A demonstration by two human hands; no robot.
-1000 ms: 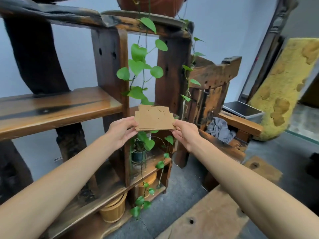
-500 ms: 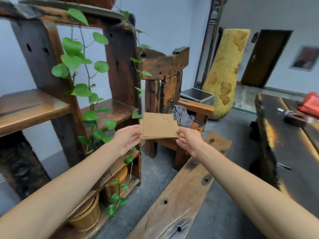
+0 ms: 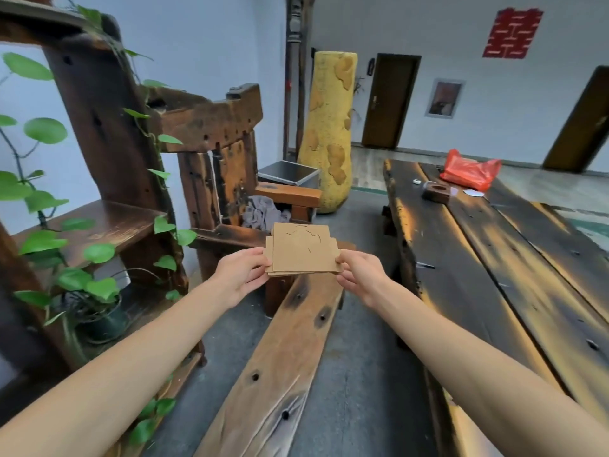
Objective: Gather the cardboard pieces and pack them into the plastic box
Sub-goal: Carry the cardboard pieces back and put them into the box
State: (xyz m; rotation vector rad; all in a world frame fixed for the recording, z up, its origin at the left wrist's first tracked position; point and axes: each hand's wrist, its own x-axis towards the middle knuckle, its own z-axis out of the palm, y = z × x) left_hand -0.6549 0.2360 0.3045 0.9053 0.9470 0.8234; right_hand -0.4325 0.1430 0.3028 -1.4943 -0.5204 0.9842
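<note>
A flat stack of brown cardboard pieces (image 3: 301,250) hangs level in the air in front of me, above the far end of a wooden bench. My left hand (image 3: 240,274) pinches its left edge and my right hand (image 3: 359,275) pinches its right edge. The top piece has a curved cut line in it. No plastic box shows in this view.
A long wooden bench (image 3: 276,367) runs along the floor below my arms. A dark plank table (image 3: 501,258) fills the right, with a red plastic bag (image 3: 469,169) at its far end. A wooden shelf (image 3: 99,222) with a trailing green plant (image 3: 49,199) stands left; a heavy wooden chair (image 3: 217,159) is ahead.
The view has swung right, away from the shelf and plant, bringing the long table into sight. Both hands keep the same hold on the cardboard stack.
</note>
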